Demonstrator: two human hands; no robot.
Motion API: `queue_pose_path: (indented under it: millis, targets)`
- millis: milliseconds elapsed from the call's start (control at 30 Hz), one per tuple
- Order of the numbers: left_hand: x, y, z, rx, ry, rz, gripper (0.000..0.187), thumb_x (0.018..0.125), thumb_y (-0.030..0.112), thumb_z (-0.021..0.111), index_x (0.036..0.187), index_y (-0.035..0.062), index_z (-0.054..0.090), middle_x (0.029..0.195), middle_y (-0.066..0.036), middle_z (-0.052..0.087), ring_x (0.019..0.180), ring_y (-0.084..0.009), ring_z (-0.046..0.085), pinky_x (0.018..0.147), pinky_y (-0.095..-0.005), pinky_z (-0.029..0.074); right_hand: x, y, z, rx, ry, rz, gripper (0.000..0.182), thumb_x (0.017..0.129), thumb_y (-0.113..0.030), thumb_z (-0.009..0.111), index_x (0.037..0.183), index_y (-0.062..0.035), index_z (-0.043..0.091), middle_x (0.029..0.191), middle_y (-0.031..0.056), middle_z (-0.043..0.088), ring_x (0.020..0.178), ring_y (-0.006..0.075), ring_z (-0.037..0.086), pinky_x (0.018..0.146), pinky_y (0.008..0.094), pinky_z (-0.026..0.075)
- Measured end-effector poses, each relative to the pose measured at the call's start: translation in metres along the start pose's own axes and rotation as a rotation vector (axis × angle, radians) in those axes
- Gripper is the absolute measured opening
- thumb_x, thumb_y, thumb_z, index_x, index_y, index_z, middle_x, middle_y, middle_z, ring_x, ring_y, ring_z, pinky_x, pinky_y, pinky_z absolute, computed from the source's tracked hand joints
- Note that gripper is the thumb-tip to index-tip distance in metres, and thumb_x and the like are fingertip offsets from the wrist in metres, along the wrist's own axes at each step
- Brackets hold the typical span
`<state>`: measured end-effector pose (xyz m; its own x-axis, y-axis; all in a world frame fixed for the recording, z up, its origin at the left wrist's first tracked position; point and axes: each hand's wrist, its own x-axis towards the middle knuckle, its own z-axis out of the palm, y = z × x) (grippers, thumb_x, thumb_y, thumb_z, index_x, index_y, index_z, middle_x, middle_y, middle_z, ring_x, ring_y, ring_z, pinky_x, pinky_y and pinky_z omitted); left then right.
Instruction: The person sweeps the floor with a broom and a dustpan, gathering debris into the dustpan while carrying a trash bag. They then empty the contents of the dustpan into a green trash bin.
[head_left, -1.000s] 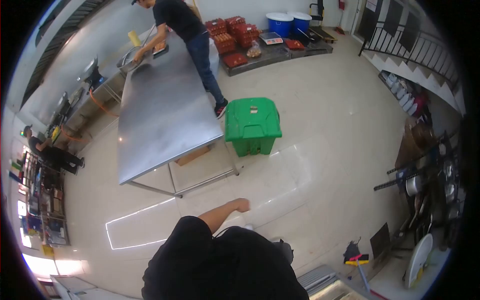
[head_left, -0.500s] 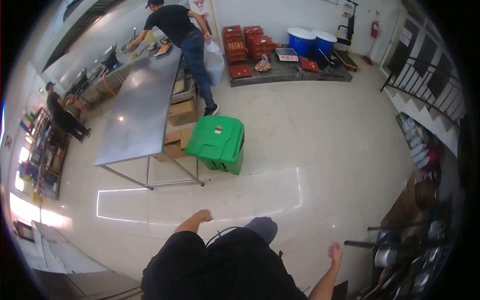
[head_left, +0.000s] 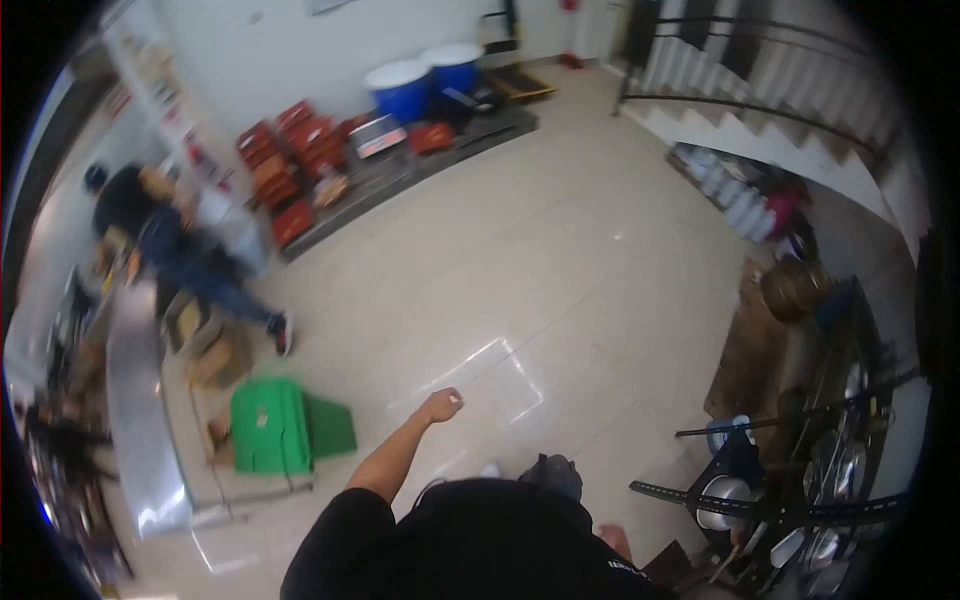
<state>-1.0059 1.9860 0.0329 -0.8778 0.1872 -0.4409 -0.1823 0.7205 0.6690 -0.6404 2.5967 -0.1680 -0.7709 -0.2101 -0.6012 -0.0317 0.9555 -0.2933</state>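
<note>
My left hand (head_left: 441, 404) is out in front of my body, above the tiled floor, with its fingers curled in and nothing visible in them. My right hand (head_left: 614, 540) shows only in part beside my black shirt; its fingers are blurred and mostly hidden. Neither hand touches anything that I can see. A green lidded bin (head_left: 272, 425) stands on the floor to the left, closest to my left hand. On the right, a rack (head_left: 765, 508) holding metal pots and utensils is the thing nearest my right hand.
A steel table (head_left: 145, 400) runs along the left, with a person (head_left: 165, 225) beside it. Red egg trays (head_left: 270, 170), a scale (head_left: 378, 137) and blue barrels (head_left: 400, 95) stand on a low platform by the wall. Stairs with a railing (head_left: 750, 105) rise at the back right.
My view has turned right, so the table, bin and person now sit further left. My left arm has swung forward, and my right hand has drawn back close to my body.
</note>
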Motion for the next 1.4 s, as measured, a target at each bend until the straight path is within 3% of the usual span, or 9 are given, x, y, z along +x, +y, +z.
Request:
queue_pose_path:
  millis: [167,367,467,500,733,900,1033,1367,1400]
  targets:
    - [0.205,0.178,-0.027,0.019,-0.116,0.226,0.032,0.082,0.033,0.057,0.101,0.0067,0.060,0.092,-0.017,0.065,0.085,-0.0305,0.062,0.078,-0.0385,0.049,0.063,-0.001,-0.122,0.700,-0.315,0.557,0.034,0.079,-0.036,0.052,0.096,-0.0089,0.062,0.093,0.0148,0.061,0.090,0.0310,0.057,0.079,0.0436,0.045]
    - [0.341,0.182,-0.039,0.102,-0.117,-0.028,0.039,0.081,0.041,0.058,0.100,0.0072,0.062,0.101,-0.019,0.062,0.100,-0.0331,0.058,0.087,-0.0382,0.046,0.312,0.185,-0.252,-0.213,-0.112,-0.459,0.025,0.073,-0.031,0.058,0.082,-0.0090,0.064,0.079,0.0129,0.062,0.075,0.0298,0.059,0.067,0.0422,0.048]
    - [0.372,0.124,-0.044,0.029,-0.089,-0.180,0.040,0.081,0.043,0.055,0.089,0.0047,0.065,0.093,-0.019,0.064,0.090,-0.0340,0.061,0.081,-0.0396,0.048,0.473,0.215,-0.499,1.095,0.206,0.394,0.015,0.078,-0.021,0.054,0.072,-0.0086,0.060,0.064,0.0071,0.059,0.052,0.0206,0.056,0.047,0.0363,0.046]
    - [0.380,0.138,-0.067,0.091,-0.271,-0.404,0.041,0.081,0.041,0.053,0.080,0.0013,0.065,0.078,-0.018,0.065,0.073,-0.0343,0.063,0.072,-0.0419,0.050,0.498,0.161,-0.641,0.766,0.170,0.479,0.021,0.084,-0.022,0.049,0.075,-0.0060,0.060,0.064,0.0060,0.058,0.053,0.0165,0.056,0.046,0.0329,0.046]
    - [0.533,0.079,-0.115,-0.124,-0.398,-1.003,0.044,0.088,0.044,0.048,0.100,0.0048,0.063,0.085,-0.013,0.067,0.070,-0.0271,0.065,0.059,-0.0461,0.050,0.695,0.087,-1.019,1.088,0.687,0.151,0.024,0.092,-0.023,0.045,0.100,-0.0051,0.059,0.070,0.0029,0.056,0.060,0.0118,0.053,0.054,0.0259,0.045]
    - [0.842,0.183,-0.242,0.375,-0.568,-0.267,0.044,0.085,0.042,0.049,0.079,0.0018,0.065,0.074,-0.019,0.065,0.069,-0.0345,0.064,0.065,-0.0427,0.051,0.766,0.186,-0.903,0.992,0.263,0.458,0.021,0.092,-0.025,0.045,0.094,-0.0095,0.058,0.072,0.0035,0.056,0.061,0.0120,0.053,0.050,0.0269,0.044]
    - [1.070,0.370,-0.348,-0.017,0.092,-0.142,0.035,0.080,0.036,0.058,0.095,0.0048,0.063,0.087,-0.021,0.065,0.087,-0.0314,0.062,0.077,-0.0401,0.049,0.769,0.197,-0.874,0.821,-0.220,0.601,0.018,0.088,-0.023,0.047,0.091,-0.0085,0.059,0.074,0.0060,0.058,0.065,0.0170,0.055,0.055,0.0314,0.045]
    - [1.403,0.487,-0.433,0.193,0.006,0.160,0.019,0.085,0.024,0.056,0.086,0.0066,0.062,0.071,-0.006,0.061,0.064,-0.0149,0.058,0.059,-0.0299,0.048,1.188,0.410,-1.219,-0.280,-0.194,0.058,0.013,0.076,-0.017,0.055,0.082,-0.0061,0.060,0.077,0.0122,0.061,0.074,0.0296,0.059,0.067,0.0424,0.048]
    - [1.422,0.471,-0.439,0.126,-0.248,-0.023,0.043,0.082,0.044,0.054,0.096,0.0048,0.062,0.085,-0.018,0.065,0.082,-0.0322,0.062,0.081,-0.0413,0.046,1.278,0.423,-1.285,-0.424,-0.029,0.032,0.013,0.075,-0.016,0.055,0.081,-0.0058,0.060,0.077,0.0129,0.062,0.075,0.0308,0.059,0.069,0.0436,0.049]
